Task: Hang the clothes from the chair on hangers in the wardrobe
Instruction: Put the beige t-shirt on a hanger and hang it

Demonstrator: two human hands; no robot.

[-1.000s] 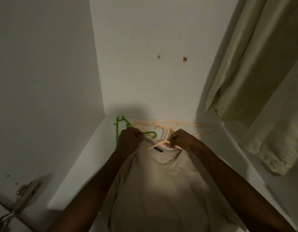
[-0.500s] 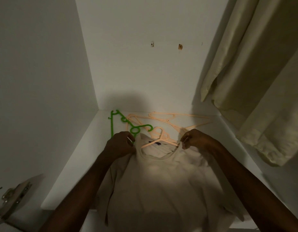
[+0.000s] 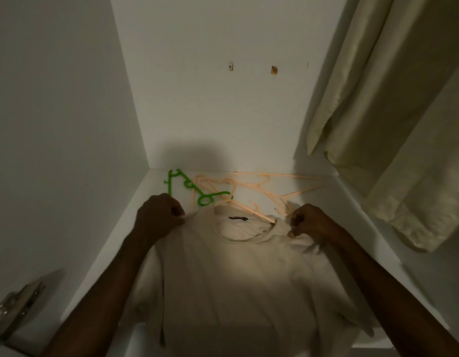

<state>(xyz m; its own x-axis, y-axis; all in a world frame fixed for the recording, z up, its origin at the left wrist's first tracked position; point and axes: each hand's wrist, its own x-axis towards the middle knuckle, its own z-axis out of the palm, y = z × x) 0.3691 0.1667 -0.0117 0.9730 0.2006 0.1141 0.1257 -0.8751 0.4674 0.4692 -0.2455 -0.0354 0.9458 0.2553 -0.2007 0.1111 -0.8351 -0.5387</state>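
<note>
Now the left hand (image 3: 158, 215) and right hand (image 3: 309, 221) each grip a shoulder of the beige T-shirt (image 3: 238, 274), fingers curled tight into the cloth. Between their fingers, a peach hanger (image 3: 251, 210) pokes from the collar; just beyond the left fingers lies a green hanger (image 3: 195, 190) on the wardrobe shelf (image 3: 99, 261).

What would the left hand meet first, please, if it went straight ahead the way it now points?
Probably the green hanger, lying on the shelf just beyond the left hand, which grips the T-shirt shoulder. Depth is unclear, so it might pass above it toward the back wall.
</note>
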